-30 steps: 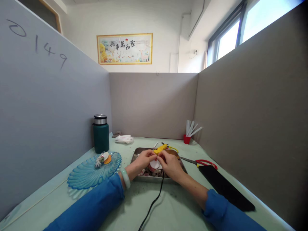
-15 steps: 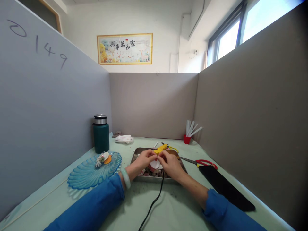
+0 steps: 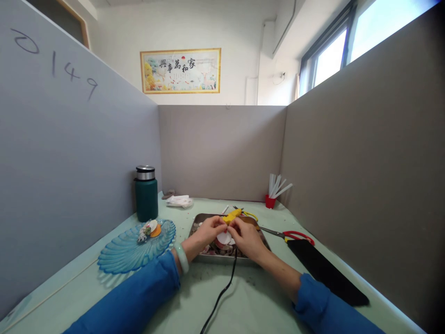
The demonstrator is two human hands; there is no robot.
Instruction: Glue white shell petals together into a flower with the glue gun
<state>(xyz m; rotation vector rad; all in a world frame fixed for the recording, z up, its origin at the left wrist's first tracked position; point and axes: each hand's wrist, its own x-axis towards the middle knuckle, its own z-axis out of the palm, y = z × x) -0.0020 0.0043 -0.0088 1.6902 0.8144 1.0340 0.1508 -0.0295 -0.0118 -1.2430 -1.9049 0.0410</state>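
My left hand [image 3: 209, 230] and my right hand [image 3: 246, 235] meet over a metal tray [image 3: 222, 260], fingertips pinched close together. Something small, with a bit of red showing, is between them; the fingers mostly hide it. Just beyond the fingertips lies a yellow tool [image 3: 232, 216] that looks like a glue gun. Under the hands, white round pieces [image 3: 224, 238] rest among brownish and pinkish bits in the tray. A black cord [image 3: 224, 291] runs from the tray's near edge toward me.
At left stand a blue fluted glass plate [image 3: 134, 255] with small decorated pieces and a green bottle [image 3: 146, 199]. Red-handled scissors [image 3: 298, 235] and a black strip [image 3: 327, 271] lie right. White sticks fill a red cup [image 3: 270, 202] at the back. Grey partitions enclose the table.
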